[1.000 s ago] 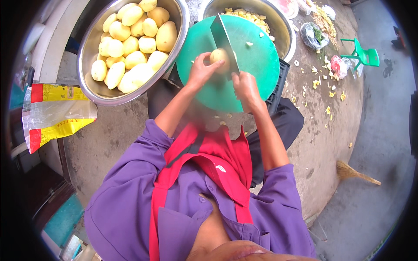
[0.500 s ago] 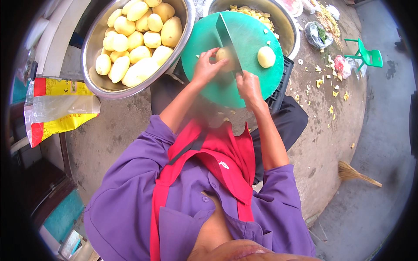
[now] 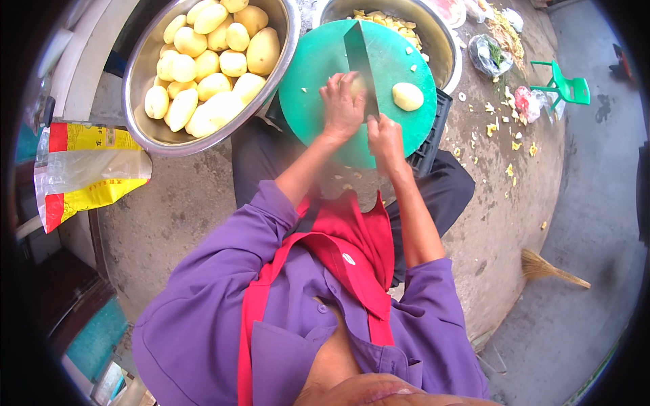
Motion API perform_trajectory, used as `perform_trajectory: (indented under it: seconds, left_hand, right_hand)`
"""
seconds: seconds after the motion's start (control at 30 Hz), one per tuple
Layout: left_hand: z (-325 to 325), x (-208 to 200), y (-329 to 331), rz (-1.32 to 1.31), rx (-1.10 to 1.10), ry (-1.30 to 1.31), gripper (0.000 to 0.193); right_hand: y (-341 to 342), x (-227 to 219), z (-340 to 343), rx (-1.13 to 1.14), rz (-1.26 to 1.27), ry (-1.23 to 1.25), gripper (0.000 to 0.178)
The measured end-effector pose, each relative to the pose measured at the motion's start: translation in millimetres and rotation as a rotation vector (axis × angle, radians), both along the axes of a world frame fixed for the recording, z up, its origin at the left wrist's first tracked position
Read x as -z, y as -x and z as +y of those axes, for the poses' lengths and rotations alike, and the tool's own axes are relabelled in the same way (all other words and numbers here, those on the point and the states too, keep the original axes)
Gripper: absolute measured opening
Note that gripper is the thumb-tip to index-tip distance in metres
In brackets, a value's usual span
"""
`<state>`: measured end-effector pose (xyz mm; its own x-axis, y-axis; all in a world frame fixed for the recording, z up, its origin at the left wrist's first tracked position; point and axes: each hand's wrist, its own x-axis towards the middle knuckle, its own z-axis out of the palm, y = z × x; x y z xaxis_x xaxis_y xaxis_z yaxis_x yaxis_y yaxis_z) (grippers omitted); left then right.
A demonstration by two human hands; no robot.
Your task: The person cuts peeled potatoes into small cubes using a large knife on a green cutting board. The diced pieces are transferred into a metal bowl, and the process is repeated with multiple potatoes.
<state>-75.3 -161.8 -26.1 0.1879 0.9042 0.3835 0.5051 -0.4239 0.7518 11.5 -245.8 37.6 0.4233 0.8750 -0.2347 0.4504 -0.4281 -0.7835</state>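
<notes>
**Q:** Yellow flesh under your left fingers: what is gripped, and how?

**A:** Your left hand (image 3: 340, 101) is clenched over a peeled potato piece (image 3: 357, 84), pinning it flat to the green cutting board (image 3: 318, 68). Your right hand (image 3: 383, 132) is closed around the handle of the cleaver (image 3: 359, 55), whose blade stands edge-down just beside the left fingertips.

**Q:** What differs from one second ago?

**A:** One second ago a single whole potato sat under the blade. Half a second ago a cut half (image 3: 407, 96) appeared to the right of the blade, and it lies there now, apart from both hands. The blade has also come closer against the held piece. Judgement: the first split is complete, and the held half is the one in work.

**Q:** Where does the remaining stock sit?

**A:** The board rests on a black crate (image 3: 433, 139) above your lap. At upper left, touching the board's rim, a steel bowl (image 3: 139, 115) holds whole peeled potatoes (image 3: 210, 61). Behind the board, a second steel bowl (image 3: 448, 51) holds cut pieces.

**Q:** Anything further out?

**A:** Peel scraps (image 3: 501, 125) lie on the concrete floor at right, near a small green stool (image 3: 562, 84) and a broom (image 3: 545, 267). A yellow-and-red sack (image 3: 84, 169) lies at left.
</notes>
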Motion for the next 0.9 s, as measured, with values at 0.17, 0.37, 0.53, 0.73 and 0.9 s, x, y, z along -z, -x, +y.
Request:
perform_trajectory:
  seconds: [0.17,0.37,0.53,0.73,0.9]
  left_hand:
    - [-3.2,-4.9,-19.7,0.001,-0.043,-0.084,0.039]
    - [70.4,12.8,-6.1,0.296,-0.115,-0.091,0.028]
    - [55.6,7.3,13.0,-0.047,-0.074,0.262,0.033]
    - [30.2,9.5,23.6,-0.369,0.107,0.578,0.045]
    - [27.6,5.6,29.0,-0.397,0.18,0.591,0.047]
  right_hand:
    - [1.6,11.7,-7.7,0.097,-0.039,-0.127,0.026]
    - [30.4,11.2,-26.9,0.055,-0.237,-0.27,0.022]
    - [25.5,-2.4,-26.4,0.211,-0.012,-0.266,0.024]
    - [-1.0,-47.5,-17.1,0.062,0.029,0.002,0.026]
    - [-7.3,-41.2,-18.1,-0.017,-0.109,-0.05,0.021]
